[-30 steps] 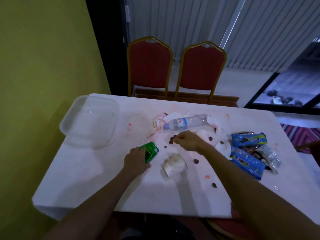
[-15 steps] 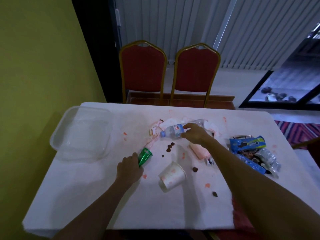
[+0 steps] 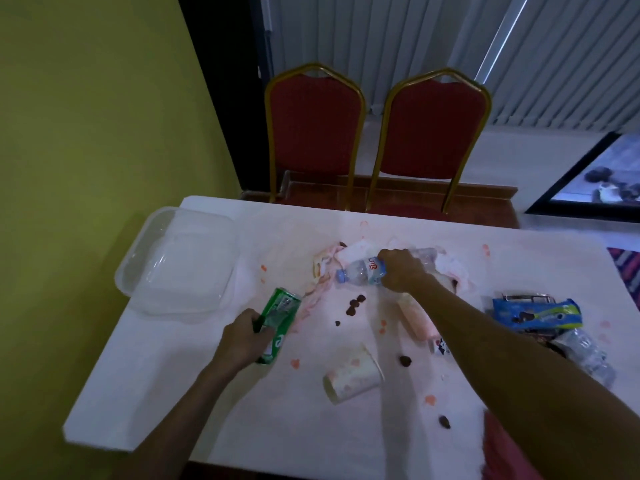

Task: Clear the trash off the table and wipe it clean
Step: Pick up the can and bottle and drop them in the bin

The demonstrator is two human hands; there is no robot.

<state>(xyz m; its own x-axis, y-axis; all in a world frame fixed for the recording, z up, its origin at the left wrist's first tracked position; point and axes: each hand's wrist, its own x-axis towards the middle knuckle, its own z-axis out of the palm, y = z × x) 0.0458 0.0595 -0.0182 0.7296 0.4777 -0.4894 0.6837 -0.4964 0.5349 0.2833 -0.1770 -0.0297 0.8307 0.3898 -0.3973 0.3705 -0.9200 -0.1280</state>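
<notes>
My left hand (image 3: 243, 341) grips a green can (image 3: 279, 317) lying on the white table (image 3: 311, 434) left of the middle. My right hand (image 3: 401, 271) grips a clear water bottle (image 3: 360, 271) with a blue cap, lying on stained white tissues (image 3: 450, 268). A toppled paper cup (image 3: 353, 377) lies near the front middle. Blue snack wrappers (image 3: 536, 315) and a crumpled clear bottle (image 3: 585, 355) lie at the right. Dark crumbs (image 3: 356, 304) and pink stains dot the tabletop.
A clear plastic container (image 3: 180, 263) sits at the table's left edge beside the yellow wall (image 3: 86, 133). Two red chairs (image 3: 315, 133) stand behind the far edge. A pinkish carton (image 3: 415, 318) lies under my right forearm.
My right hand moved from the crumbs up to the water bottle and took hold of it. My left hand kept hold of the green can, which now lies flatter.
</notes>
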